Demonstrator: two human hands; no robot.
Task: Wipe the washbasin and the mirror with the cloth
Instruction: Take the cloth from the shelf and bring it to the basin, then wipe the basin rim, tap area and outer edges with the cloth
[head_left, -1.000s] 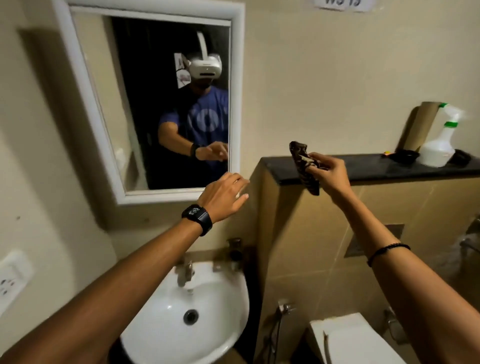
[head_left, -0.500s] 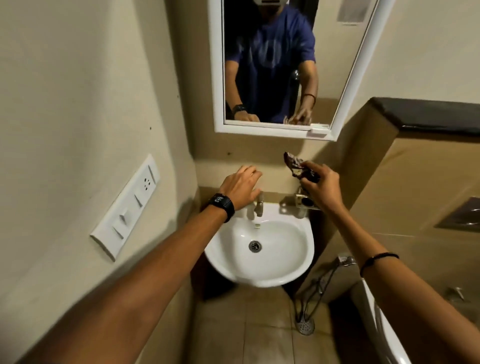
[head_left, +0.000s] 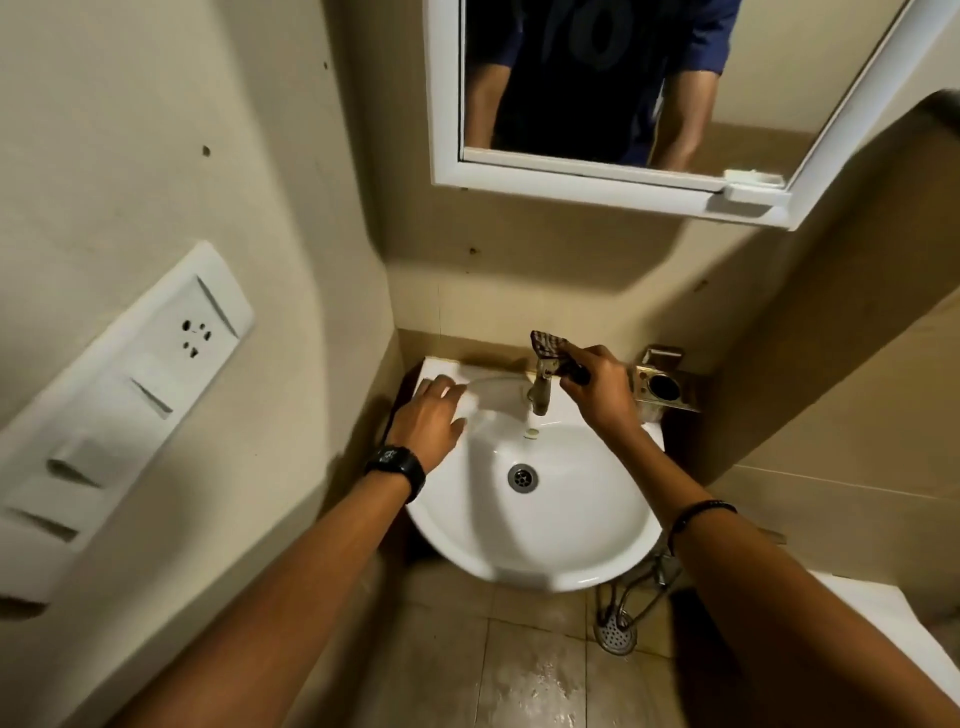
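Looking down from above, the largest thing is the beige bathroom wall (head_left: 156, 130), which carries a long white plastic switch and socket panel (head_left: 130, 395) on the left side. Higher up hangs the rectangular mirror with a white frame (head_left: 582, 176); only its lower part is in view, and its glass looks dark and smooth. Below it sits the round white ceramic washbasin (head_left: 550, 519), glossy and dry-looking, with a metal drain (head_left: 522, 477) in the middle and a brass-coloured tap (head_left: 540, 387) at the back edge. A square brass-coloured holder (head_left: 662, 387) stands just beside the tap on the right.

The left hand (head_left: 434, 415) lies flat and open on the back left rim of the basin and holds nothing. The right hand (head_left: 597, 387) is closed around the small dark checked cloth (head_left: 548, 345), which is bunched up above the tap, with one corner standing out of the fist.

I judge the cloth to be light, soft and limp, so it will fold and slip if it is held only by a corner. It would be better to spread it under the palm and fingers, so that a wide part presses on the basin. The ceramic and the glass are both hard and slippery, and the mirror is fragile, so only mild pressure is needed there. The wiping seems not yet started.
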